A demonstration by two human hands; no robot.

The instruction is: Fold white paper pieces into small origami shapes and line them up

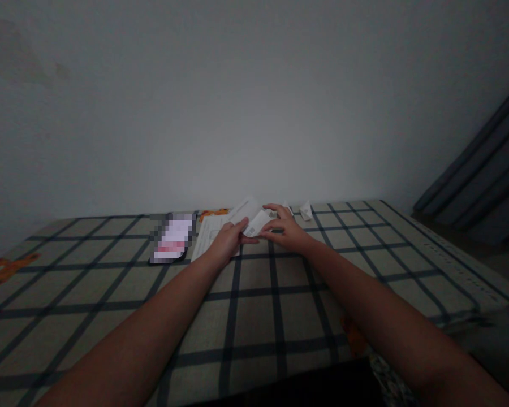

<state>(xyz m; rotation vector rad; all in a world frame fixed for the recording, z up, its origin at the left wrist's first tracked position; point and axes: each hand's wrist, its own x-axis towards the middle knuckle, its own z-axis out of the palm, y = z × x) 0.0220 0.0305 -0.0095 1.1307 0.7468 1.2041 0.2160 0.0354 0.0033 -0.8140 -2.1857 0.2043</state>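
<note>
A partly folded sheet of white printed paper [254, 226] is held up between both hands above the checked cloth. My left hand [229, 240] is closed on its left side, thumb on top and fingers underneath. On the right edge, my right hand [285, 229] pinches the paper between thumb and fingers. Part of the sheet stands up as a flap toward the wall. Under and left of my left hand lies another flat printed sheet [206, 237]. The print is too small to read.
A phone [173, 237] with a blurred-out screen lies left of the papers. Beyond my right hand sits a small folded white paper piece [306, 211], with another partly hidden beside it. The checked cloth [254, 316] reaches the pale wall [254, 113]. A dark curtain [483, 152] hangs at right.
</note>
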